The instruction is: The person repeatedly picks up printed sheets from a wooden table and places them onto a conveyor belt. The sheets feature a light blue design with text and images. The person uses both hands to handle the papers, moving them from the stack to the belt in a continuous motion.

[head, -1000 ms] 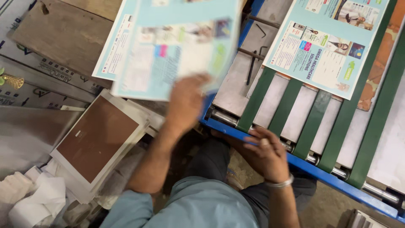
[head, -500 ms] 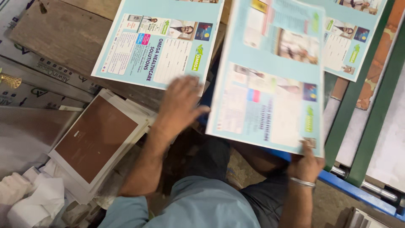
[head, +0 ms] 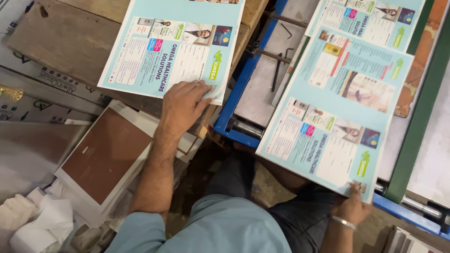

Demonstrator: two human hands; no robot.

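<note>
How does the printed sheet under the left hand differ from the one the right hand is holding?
The sheet under the left hand lies flat on the wooden board, pressed down near its corner; the sheet held by the right hand is lifted over the blue-framed machine, pinched at its lower corner. The flat sheet runs out of frame at the top; the held sheet shows whole. Both are light blue printed sheets with a similar layout.

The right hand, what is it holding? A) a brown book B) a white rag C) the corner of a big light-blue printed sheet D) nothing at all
C: the right hand pinches the lower corner of a light-blue printed sheet that is lifted over the blue-framed machine, while the left hand presses flat on another printed sheet lying on the wooden board.
</note>
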